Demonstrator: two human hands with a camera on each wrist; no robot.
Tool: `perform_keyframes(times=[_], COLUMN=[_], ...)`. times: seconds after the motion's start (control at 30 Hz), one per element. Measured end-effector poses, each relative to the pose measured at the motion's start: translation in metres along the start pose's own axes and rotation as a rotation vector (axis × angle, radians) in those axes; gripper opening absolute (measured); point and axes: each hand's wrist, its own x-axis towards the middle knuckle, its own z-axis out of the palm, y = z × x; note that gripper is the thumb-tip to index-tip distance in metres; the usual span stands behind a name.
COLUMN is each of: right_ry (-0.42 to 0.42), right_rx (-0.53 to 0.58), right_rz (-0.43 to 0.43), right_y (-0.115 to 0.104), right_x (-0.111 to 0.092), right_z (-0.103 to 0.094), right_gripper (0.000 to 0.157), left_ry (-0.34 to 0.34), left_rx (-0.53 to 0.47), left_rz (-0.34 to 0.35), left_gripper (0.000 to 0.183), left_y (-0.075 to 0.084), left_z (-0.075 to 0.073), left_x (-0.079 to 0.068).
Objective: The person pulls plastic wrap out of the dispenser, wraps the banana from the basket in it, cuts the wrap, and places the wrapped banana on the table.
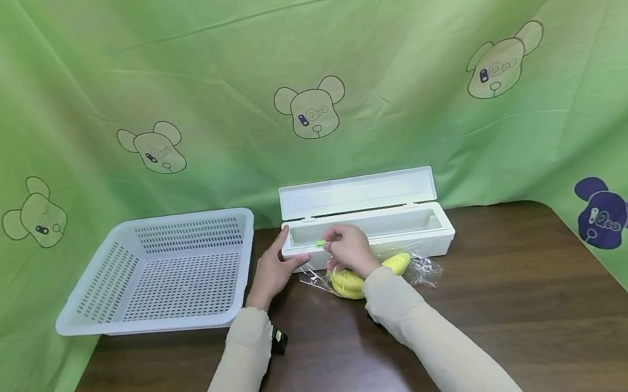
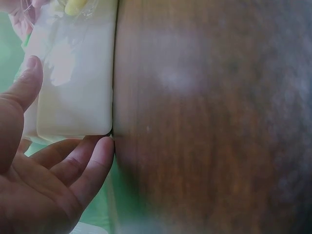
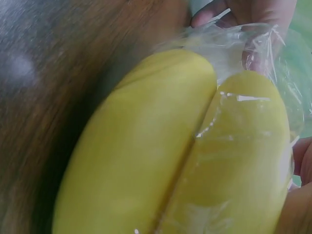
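Note:
A long white cling film dispenser (image 1: 441, 241) lies at the back of the table, its lid (image 1: 357, 194) raised. My left hand (image 1: 270, 271) grips its left end; in the left wrist view the fingers (image 2: 90, 168) touch the end face and the thumb lies along another side. Over the front rim, my right hand (image 1: 351, 245) pinches a small green slide cutter (image 1: 319, 243), partly hidden by the fingertips. Below that hand, yellow bananas (image 1: 399, 263) rest against the dispenser's front under clear cling film (image 1: 424, 269). Two bananas (image 3: 141, 136) fill the right wrist view.
A white perforated plastic basket (image 1: 162, 324) stands left of the dispenser, close to my left forearm. The brown wooden table (image 1: 528, 299) reaches right and forward. Behind and at both sides hangs a green curtain (image 1: 205, 55) with printed bear heads.

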Motion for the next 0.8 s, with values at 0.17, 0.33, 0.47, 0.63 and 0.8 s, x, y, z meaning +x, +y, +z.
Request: perform_keyframes(times=[0.17, 0.33, 0.47, 0.63, 0.8], right_ry=[-0.002, -0.006, -0.006, -0.007, -0.002], right_rx=[0.025, 0.051, 0.063, 0.057, 0.043], right_rz=[0.008, 0.016, 0.010, -0.004, -0.005], right_y=[0.001, 0.002, 0.003, 0.005, 0.008], right_x=[0.000, 0.001, 0.001, 0.001, 0.000], right_z=[-0.002, -0.004, -0.007, -0.011, -0.015], right_gripper=[0.015, 0.017, 0.017, 0.015, 0.016], left_ry=[0.000, 0.000, -0.003, 0.002, 0.003], left_rx=[-0.005, -0.006, -0.004, -0.006, -0.004], left_rz=[0.001, 0.005, 0.007, 0.016, 0.016], left_gripper=[0.088, 0.088, 0.088, 0.087, 0.086], left_y=[0.000, 0.000, 0.000, -0.001, -0.002], left_z=[0.000, -0.001, -0.001, -0.001, 0.000], left_x=[0.000, 0.000, 0.000, 0.000, 0.000])
